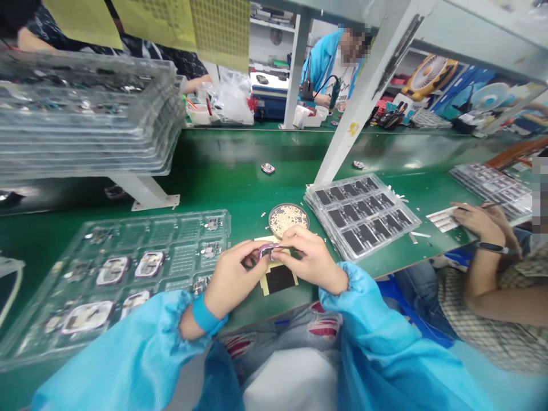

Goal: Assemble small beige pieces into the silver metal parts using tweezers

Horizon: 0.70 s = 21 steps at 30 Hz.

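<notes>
Between my two hands is a small purple-rimmed device housing [265, 250], raised above the bench. My left hand [235, 273] grips its left side between thumb and fingers. The fingers of my right hand [309, 257] are pinched together at its right side; whether they hold a small part there I cannot make out. Below lies a black pad [280, 279] edged with yellow tape. Just behind my hands stands a round dish [288, 206] of small beige pieces. Left of my left hand, a clear compartment tray [171, 267] carries several similar housings and small electronic parts.
Stacked clear trays with black rectangular parts [359, 214] stand to the right. A white post [342, 137] rises behind them. More stacked trays [85, 125] sit on a raised shelf at left. A co-worker's hands [482, 222] are at far right; another person [329, 63] works across the bench.
</notes>
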Tool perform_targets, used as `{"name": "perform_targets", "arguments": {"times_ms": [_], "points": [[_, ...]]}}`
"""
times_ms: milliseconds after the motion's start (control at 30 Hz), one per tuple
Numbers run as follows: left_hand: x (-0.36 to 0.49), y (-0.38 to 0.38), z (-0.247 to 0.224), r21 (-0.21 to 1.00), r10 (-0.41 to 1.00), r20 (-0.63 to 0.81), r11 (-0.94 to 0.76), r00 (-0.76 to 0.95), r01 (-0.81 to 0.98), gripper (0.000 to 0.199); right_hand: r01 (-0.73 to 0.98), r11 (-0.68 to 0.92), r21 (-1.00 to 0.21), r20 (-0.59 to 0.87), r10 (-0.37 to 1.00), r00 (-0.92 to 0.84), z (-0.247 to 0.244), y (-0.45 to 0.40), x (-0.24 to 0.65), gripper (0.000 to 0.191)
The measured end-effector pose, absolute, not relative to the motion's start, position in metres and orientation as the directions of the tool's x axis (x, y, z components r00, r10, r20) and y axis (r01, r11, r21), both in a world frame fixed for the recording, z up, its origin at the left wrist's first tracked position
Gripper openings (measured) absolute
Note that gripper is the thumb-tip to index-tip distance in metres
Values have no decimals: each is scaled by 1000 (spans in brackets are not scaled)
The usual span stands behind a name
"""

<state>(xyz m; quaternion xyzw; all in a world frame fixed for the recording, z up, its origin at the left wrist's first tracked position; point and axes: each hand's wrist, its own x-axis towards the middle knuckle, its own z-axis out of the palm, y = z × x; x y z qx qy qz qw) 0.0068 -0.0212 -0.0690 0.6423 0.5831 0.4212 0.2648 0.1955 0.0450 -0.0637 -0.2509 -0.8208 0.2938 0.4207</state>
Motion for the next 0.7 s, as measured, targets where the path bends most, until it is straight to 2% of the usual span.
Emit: {"name": "perform_targets", "arguments": {"times_ms": [167,300,467,567,633,700], "points": [[5,-19,-71,831,975,222,-177,-23,528,21,199,712,-674,532,654,-538,-69,44,197,12],[8,-19,-71,820,969,248,-200,-17,536,25,256,707,-659,455,646,-613,-66,43,197,12],[6,-16,-56,780,974,223,-199,34,593,27,225,704,-674,442,628,-641,-66,57,203,8],[-12,6,-34,644,985,171,-129,22,754,27,420,666,-616,459,737,-496,-69,76,210,11],[-33,36,-19,455,986,157,-29,-48,890,27,567,616,-547,455,787,-417,-72,86,214,13],[-57,78,-10,390,980,161,42,-113,920,26,605,593,-531,454,802,-389,-73,88,218,12]]}}
